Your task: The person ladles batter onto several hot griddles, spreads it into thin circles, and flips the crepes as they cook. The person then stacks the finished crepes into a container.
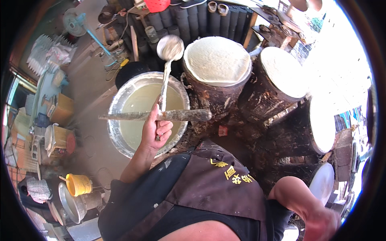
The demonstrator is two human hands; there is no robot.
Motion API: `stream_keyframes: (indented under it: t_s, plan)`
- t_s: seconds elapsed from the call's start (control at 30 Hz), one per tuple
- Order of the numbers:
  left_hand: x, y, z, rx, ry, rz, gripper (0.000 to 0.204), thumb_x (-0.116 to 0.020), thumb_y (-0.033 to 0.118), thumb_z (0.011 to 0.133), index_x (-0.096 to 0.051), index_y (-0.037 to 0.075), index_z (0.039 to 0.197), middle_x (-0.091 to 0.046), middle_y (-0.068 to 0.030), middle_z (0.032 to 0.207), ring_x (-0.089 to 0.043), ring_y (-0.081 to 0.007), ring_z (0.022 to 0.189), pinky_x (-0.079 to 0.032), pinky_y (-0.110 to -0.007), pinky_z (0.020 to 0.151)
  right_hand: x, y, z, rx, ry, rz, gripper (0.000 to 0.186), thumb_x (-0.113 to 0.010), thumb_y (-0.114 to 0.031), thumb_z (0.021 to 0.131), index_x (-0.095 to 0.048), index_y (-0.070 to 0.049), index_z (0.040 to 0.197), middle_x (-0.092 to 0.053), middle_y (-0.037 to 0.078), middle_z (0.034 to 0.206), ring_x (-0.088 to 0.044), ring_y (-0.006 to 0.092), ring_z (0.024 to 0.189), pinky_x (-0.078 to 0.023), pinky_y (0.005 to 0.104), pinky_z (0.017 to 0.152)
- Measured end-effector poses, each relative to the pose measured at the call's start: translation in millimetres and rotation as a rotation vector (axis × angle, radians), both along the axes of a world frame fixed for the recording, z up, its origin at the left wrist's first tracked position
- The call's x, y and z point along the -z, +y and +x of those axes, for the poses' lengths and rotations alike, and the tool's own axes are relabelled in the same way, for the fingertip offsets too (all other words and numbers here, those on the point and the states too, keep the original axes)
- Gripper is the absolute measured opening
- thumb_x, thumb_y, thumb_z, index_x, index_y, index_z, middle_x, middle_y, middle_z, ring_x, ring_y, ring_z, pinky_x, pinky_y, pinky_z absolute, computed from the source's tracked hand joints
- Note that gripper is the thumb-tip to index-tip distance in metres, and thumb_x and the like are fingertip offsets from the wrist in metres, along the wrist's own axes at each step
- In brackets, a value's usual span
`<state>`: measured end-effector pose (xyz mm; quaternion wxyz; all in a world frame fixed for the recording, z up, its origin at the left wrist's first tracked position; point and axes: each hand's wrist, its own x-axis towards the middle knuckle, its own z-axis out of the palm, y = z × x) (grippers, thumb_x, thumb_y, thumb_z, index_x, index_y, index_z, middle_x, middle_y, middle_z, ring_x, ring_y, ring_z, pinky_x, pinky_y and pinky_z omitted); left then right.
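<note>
My left hand [159, 126] is closed around two things at once, over the front of a large metal basin [116, 138] of pale, milky liquid. One is a ladle [165, 80], its batter-smeared handle pointing away and its bowl above the basin's far rim. Crossing it is a long stick [181, 115], thick and rounded at the right, tapering to the left. At the lower right, my right hand [323, 223] is smeared by motion, so its fingers cannot be made out. Near that hand stands a drum with a pale round top [323, 182].
Dark drums curve from ahead to my right; a pale, batter-like round layer [217, 60] tops the nearest, and a white round top [283, 70] the one beside it. Black cylinders [183, 24] line the back. Leftward are a blue fan [74, 22] and yellow bucket [78, 184].
</note>
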<state>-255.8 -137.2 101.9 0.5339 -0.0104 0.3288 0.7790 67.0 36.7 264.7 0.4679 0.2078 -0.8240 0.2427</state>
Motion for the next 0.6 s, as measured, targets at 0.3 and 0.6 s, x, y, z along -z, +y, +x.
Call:
stream_keyframes:
  t_s: [0.3,0.6]
  plan:
    - [29.9,-56.8,-10.4,-0.267,-0.113,0.027,0.04,-0.05,0.046,0.096,-0.047,0.011,0.077,-0.037,0.0047,0.057,-0.036,-0.0039,0.041,-0.032,-0.018,0.031,-15.8,0.4,9.5,-0.489,0.136,-0.028,0.024,-0.068,-0.016,0.076,-0.065,-0.006,0.098,-0.063,0.01,0.092,-0.06,0.0269,0.078,-0.049,0.0344,0.069]
    - [23.9,-56.3,23.9,-0.236,-0.187,0.058,0.049,-0.055,0.05,0.092,-0.04,0.013,0.063,-0.035,0.0052,0.052,-0.037,-0.0046,0.04,-0.035,-0.018,0.034,-17.1,28.4,47.3,-0.768,0.192,-0.093,0.017,-0.064,-0.014,0.079,-0.067,-0.008,0.094,-0.063,0.008,0.086,-0.059,0.0247,0.072,-0.048,0.0319,0.066]
